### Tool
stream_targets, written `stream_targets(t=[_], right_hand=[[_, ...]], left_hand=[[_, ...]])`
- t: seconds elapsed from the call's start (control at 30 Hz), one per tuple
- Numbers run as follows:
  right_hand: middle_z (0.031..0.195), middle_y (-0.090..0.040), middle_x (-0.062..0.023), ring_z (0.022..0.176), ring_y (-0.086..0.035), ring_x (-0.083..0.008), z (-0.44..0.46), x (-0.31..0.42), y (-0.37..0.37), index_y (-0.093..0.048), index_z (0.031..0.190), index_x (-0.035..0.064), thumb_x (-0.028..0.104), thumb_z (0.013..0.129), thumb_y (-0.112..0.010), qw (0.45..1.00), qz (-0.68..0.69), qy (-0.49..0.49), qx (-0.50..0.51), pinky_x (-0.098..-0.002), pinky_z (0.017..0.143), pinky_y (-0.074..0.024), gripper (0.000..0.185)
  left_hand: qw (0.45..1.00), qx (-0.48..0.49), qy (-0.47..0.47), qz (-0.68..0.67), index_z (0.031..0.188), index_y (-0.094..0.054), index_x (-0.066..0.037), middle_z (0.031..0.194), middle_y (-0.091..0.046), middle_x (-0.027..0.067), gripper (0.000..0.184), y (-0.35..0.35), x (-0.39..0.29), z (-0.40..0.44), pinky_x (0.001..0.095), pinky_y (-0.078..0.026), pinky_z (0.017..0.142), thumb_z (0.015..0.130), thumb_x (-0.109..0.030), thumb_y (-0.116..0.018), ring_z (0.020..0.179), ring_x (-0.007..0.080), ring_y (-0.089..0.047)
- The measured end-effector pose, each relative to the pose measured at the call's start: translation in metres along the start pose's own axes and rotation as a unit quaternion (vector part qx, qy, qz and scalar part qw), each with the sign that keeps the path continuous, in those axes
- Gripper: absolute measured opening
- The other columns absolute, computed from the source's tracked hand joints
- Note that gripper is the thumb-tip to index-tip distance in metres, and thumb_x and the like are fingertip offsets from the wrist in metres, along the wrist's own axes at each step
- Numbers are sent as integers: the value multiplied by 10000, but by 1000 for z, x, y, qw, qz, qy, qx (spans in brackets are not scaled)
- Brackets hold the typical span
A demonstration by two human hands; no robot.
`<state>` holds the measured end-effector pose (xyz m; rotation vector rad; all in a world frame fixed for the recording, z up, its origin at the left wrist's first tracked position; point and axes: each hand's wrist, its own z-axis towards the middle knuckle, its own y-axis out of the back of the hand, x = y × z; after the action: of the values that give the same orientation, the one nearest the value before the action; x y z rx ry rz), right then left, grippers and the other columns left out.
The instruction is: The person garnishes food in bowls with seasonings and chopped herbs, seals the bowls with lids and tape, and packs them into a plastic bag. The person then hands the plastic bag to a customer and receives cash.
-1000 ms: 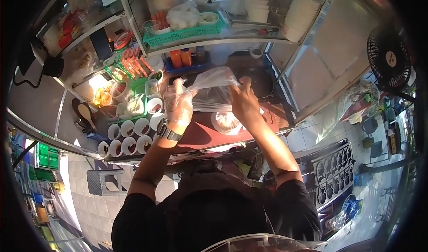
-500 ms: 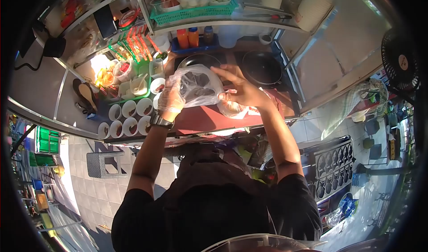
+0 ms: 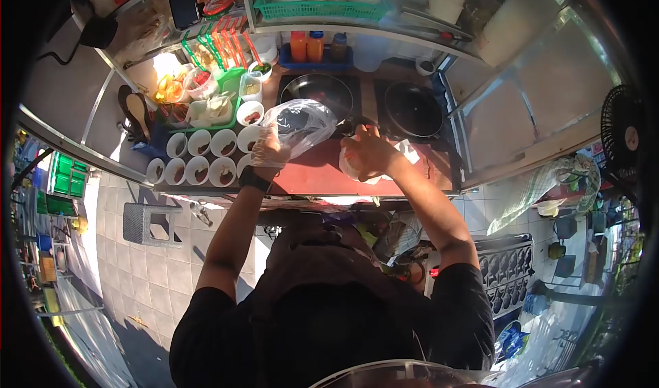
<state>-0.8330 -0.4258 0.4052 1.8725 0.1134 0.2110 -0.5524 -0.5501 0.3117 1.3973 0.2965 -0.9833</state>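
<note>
A clear plastic bag [image 3: 312, 123] hangs puffed open over the front of the counter. My left hand [image 3: 271, 151] grips it at its left side, with the thin plastic draped over the fingers. My right hand [image 3: 374, 153] is lowered, fingers bent around the top of a white, partly see-through bundle [image 3: 351, 167] on the red counter top [image 3: 312, 175]. What the bundle contains I cannot make out. Just left of my left hand stand several white cups [image 3: 223, 172] with dark and reddish contents. Behind the bag lies a black frying pan [image 3: 316, 93].
A second black pan [image 3: 414, 110] sits at the back right. Sauce bottles [image 3: 315, 47] stand in a blue tray at the back. A green tray [image 3: 230, 89] with tubs is at the left. Overhead runs a shelf with a green basket [image 3: 319, 9]. A fan [image 3: 621, 137] is at the far right.
My right hand has left the clear bag and come down onto the white bundle. My left hand still has the bag, which now sags more open. The whole view has shifted slightly.
</note>
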Motion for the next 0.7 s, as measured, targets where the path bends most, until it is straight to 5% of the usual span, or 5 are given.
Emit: stream_targets(t=[0.07, 0.37, 0.53, 0.6, 0.7], right_hand=[[1462, -429, -227, 1330, -472, -527, 1, 0, 12, -519, 1449, 286, 261, 621, -904, 1000, -16, 3, 4, -671, 995, -527, 914], [1342, -496, -163, 1206, -517, -432, -23, 38, 147, -576, 1423, 204, 220, 566, -902, 986, 21, 165, -23, -539, 946, -535, 917], [1343, -494, -169, 1240, -510, -447, 21, 41, 93, -576, 1432, 222, 267, 586, -926, 982, 11, 187, -33, -578, 971, -535, 917], [1325, -504, -181, 1230, -530, -459, 39, 48, 65, -581, 1421, 229, 263, 596, -931, 983, 9, 180, -27, -586, 1003, -533, 897], [1416, -477, -250, 1295, -535, -563, 55, 58, 37, -531, 1462, 254, 285, 572, -1001, 989, 1, 144, 37, -605, 995, -581, 1007]], left_hand=[[998, -41, -33, 32, 1530, -422, 80, 1344, -640, 324, 959, -10, -4, -3, 500, -525, 1037, 886, -528, -789, 1221, 485, -637], [991, 35, -125, -14, 1577, -342, -22, 1536, -467, 234, 866, -22, -51, -36, 453, -476, 1131, 843, -131, -789, 1349, 394, -558], [972, 117, -205, -21, 1543, -378, 11, 1501, -542, 168, 858, -37, -47, -39, 417, -408, 1195, 831, -109, -842, 1386, 338, -536], [971, 109, -108, -185, 1539, -393, 10, 1492, -554, 155, 821, -45, -31, -45, 414, -375, 1208, 858, -153, -822, 1388, 321, -534], [965, 131, -220, 53, 1491, -486, -32, 1468, -567, 207, 791, -89, 37, -35, 431, -469, 1137, 803, -173, -850, 1391, 381, -534]])
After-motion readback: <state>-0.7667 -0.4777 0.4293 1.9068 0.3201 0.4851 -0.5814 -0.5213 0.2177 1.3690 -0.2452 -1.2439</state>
